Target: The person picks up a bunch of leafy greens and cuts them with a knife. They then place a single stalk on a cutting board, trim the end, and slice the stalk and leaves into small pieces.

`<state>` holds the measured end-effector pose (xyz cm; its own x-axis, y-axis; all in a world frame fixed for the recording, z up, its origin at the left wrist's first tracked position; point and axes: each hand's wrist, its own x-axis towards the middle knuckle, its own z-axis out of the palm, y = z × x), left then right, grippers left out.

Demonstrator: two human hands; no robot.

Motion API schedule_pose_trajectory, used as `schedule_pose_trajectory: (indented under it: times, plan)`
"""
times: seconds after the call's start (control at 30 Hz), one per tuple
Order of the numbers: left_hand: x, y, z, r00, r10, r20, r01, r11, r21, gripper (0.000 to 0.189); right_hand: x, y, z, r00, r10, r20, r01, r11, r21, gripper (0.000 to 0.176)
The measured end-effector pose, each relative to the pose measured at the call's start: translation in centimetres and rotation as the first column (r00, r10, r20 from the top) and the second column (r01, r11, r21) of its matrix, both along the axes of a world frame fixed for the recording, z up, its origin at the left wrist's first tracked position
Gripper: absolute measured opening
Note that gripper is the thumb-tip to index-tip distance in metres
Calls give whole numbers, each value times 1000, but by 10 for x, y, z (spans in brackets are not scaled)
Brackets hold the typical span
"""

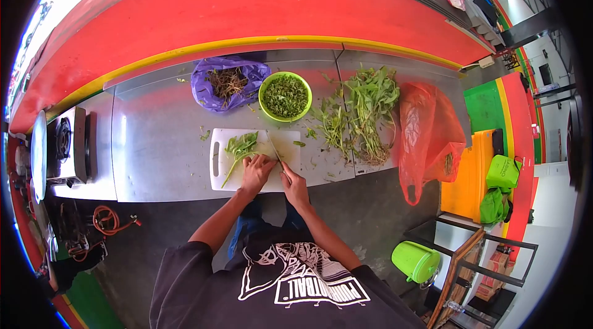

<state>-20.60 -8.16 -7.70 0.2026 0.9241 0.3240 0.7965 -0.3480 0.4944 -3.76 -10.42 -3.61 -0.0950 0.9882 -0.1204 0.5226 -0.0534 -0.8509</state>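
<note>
On a metal table (154, 144), from left to right: an open purple bag (201, 89) holding brown, root-like scraps (227, 82). A white cutting board (217, 150) carries a leafy sprig (242, 144); the left hand (257, 171) has bent fingers against it, though whether it grips is unclear. Beyond sits a lime-green bowl (285, 118) full of chopped greens (284, 95). The right hand (295, 188) is closed around a knife (273, 145). Loose leafy stalks (370, 100) lie beside a red plastic bag (420, 119), its contents mostly hidden.
</note>
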Motion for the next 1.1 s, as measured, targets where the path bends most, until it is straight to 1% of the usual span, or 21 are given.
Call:
schedule_pose_trajectory:
  times: [0.07, 0.2, 0.27, 0.3, 0.37, 0.4, 0.47, 0.5, 0.57, 0.6, 0.67, 0.7, 0.77, 0.8, 0.87, 0.9, 0.97, 1.1]
  plan:
    - [0, 3, -2, 1000, 8, 26, -8, 1000, -2, 18, -1, 5, 3, 1000, 7, -23, -8, 999, -36, 39]
    - [3, 8, -9, 995, 58, 81, -58, 998, 6, 17, 5, -12, 11, 1000, 17, -4, -17, 999, -36, 39]
    - [2, 7, -8, 996, 46, 79, -45, 999, -12, 16, 9, -24, 6, 1000, -6, -13, 6, 1000, 22, 39]
    - [1, 6, -6, 996, 49, 81, -48, 999, -13, 16, 8, -24, 4, 1000, -3, -11, 3, 1000, 21, 39]
    - [1, 4, -2, 999, 24, 34, -25, 999, 20, 16, 4, -25, 1, 1000, -24, -7, 24, 988, 153, 38]
    - [1, 3, -1, 999, 23, 36, -24, 999, 23, 16, 2, -22, -2, 1000, -25, -5, 25, 987, 157, 38]
    - [0, -1, 3, 1000, 11, -12, -11, 1000, -1, 18, -1, -10, -9, 1000, -17, 25, 15, 995, 99, 38]
    - [-1, -1, 1, 1000, 9, -12, -9, 1000, 7, 18, -3, -5, -6, 999, -20, 25, 18, 994, 107, 38]
    - [-2, 0, -3, 1000, 15, -10, -15, 1000, 3, 20, -7, 2, 0, 999, -22, 29, 23, 999, -50, 38]
    - [-2, 2, -5, 1000, 13, -9, -13, 1000, 11, 20, -8, 1, 2, 999, -24, 29, 25, 999, -41, 38]
    - [1, 6, -10, 997, 54, 54, -57, 997, 46, 22, -7, -9, 5, 996, -57, -65, 61, 996, 58, 37]
    - [0, 6, -11, 997, 55, 58, -59, 997, 53, 22, -4, -15, 0, 997, -55, -62, 59, 996, 66, 37]
    - [-1, 5, -11, 998, 28, 64, -33, 997, 74, 22, 3, -26, -16, 999, -40, 15, 33, 953, 301, 37]
    - [-2, 5, -10, 997, 27, 68, -32, 997, 76, 22, 3, -28, -15, 999, -41, 19, 33, 952, 303, 37]
    - [-4, 3, -8, 1000, -9, 25, 7, 999, 53, 21, 0, -34, -12, 997, -67, 36, 57, 976, 212, 38]
    - [-6, 2, -8, 1000, -12, 25, 11, 998, 55, 21, -4, -33, -8, 997, -70, 36, 60, 975, 213, 38]
    - [-7, 1, -6, 999, -33, -26, 34, 999, 42, 19, -12, -21, -2, 996, -85, 2, 85, 996, 36, 38]
    - [-2, 2, -9, 1000, 15, 3, -15, 999, 52, 17, -20, -6, -1, 995, -93, -29, 95, 993, 70, 38]
